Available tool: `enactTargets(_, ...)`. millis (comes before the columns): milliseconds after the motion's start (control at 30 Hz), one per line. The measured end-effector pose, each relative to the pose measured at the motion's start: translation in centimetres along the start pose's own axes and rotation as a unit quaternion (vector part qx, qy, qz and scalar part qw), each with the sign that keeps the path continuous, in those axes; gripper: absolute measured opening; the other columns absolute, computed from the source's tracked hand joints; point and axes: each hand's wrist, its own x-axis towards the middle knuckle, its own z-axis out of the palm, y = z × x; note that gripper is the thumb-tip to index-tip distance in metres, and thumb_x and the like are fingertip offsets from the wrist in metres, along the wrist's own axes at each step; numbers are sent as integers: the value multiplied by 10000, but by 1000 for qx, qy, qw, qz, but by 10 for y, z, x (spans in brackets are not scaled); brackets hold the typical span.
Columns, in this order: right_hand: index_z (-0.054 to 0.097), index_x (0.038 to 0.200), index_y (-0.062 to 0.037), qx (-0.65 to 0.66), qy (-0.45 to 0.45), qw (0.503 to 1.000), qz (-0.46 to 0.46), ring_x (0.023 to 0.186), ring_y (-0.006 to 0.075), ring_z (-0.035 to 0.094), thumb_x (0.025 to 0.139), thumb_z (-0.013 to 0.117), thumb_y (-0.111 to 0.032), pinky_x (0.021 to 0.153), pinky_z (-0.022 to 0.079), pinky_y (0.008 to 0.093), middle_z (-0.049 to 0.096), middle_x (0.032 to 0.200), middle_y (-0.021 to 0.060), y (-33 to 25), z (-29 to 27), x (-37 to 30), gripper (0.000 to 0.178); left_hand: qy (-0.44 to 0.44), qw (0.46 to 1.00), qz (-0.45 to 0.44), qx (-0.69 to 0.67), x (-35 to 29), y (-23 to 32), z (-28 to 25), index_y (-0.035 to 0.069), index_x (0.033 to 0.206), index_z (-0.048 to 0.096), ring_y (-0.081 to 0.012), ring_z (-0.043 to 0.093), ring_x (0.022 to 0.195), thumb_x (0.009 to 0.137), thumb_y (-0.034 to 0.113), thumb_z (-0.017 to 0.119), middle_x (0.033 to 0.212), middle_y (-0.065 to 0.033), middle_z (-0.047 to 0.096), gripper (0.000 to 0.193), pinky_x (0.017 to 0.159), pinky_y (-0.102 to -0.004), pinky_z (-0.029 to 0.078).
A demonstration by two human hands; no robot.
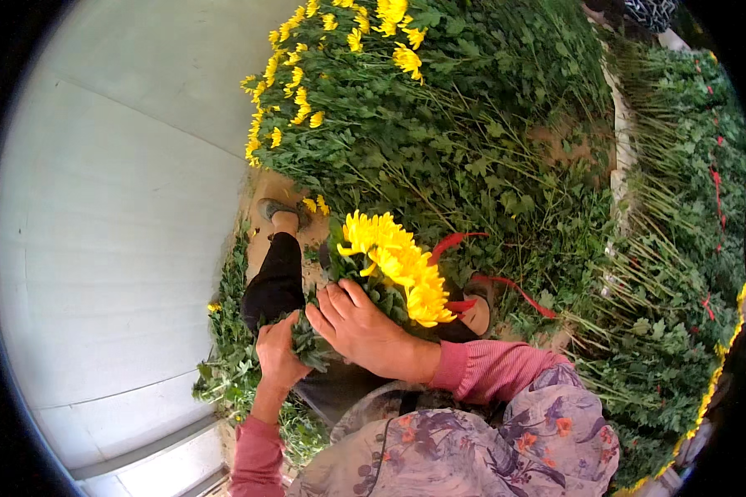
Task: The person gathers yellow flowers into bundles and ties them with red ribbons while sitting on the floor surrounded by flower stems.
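A bunch of yellow chrysanthemums (399, 263) with dark green leaves lies across my lap, its blooms pointing up and to the right. Just below the flower heads, my right hand (365, 327) is wrapped over the leafy part. My left hand (278, 354) grips the same bunch lower down, at the leaves and stems, with its fingers mostly hidden behind them. Red strips (518, 290), like ribbon, show beside the blooms and near my foot.
Ahead lies a big heap of cut chrysanthemums (439, 141), yellow heads to the left. A pale wall (116, 248) stands at left. On the right, bundled stems (663, 240) with red ties lie in a row. Loose leaves (232, 356) litter the ground at lower left.
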Motion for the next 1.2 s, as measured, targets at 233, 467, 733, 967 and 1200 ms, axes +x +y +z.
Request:
enactTargets(233, 518, 1189, -30, 94, 104, 990, -6, 1232, 339, 467, 786, 601, -232, 1143, 222, 544, 535, 1231, 151, -7, 2, 4, 458, 47, 993, 96, 51, 22, 8, 9, 64, 1069, 595, -337, 637, 896, 561, 272, 861, 968, -89, 668, 611, 802, -399, 493)
enactTargets(467, 622, 991, -53, 342, 269, 892, -119, 901, 251, 619, 793, 687, -228, 769, 521, 386, 629, 1010, 87, 26, -31, -42, 273, -51, 909, -162, -381, -16, -4, 1, 49, 1114, 623, -221, 669, 881, 608, 118, 882, 1010, -57, 695, 572, 772, -346, 542)
enactTargets(733, 680, 945, -75, 289, -42, 731, 616, 777, 353, 656, 913, 565, -330, 695, 510, 469, 687, 882, 158, 97, 131, -275, 281, -67, 684, -414, -597, -29, -85, 41, -26, 1165, 560, -234, 661, 854, 641, 28, 847, 1010, -134, 667, 600, 824, -370, 566)
enactTargets(967, 685, 979, -118, 20, 35, 641, 766, 925, 359, 619, 835, 660, -276, 753, 497, 486, 641, 993, 146, 104, 189, -399, 216, -44, 863, -264, -428, -25, -70, 29, -22, 1171, 559, -164, 624, 885, 539, -2, 886, 984, -74, 660, 712, 805, -333, 554)
enactTargets(1200, 694, 924, -114, 15, -35, 716, 697, 884, 335, 614, 805, 701, -290, 744, 503, 442, 622, 996, 114, 139, 201, -411, 212, -49, 846, -293, -442, 6, -3, -1, -32, 1139, 580, -188, 638, 861, 556, -41, 822, 1007, -83, 656, 631, 825, -341, 558)
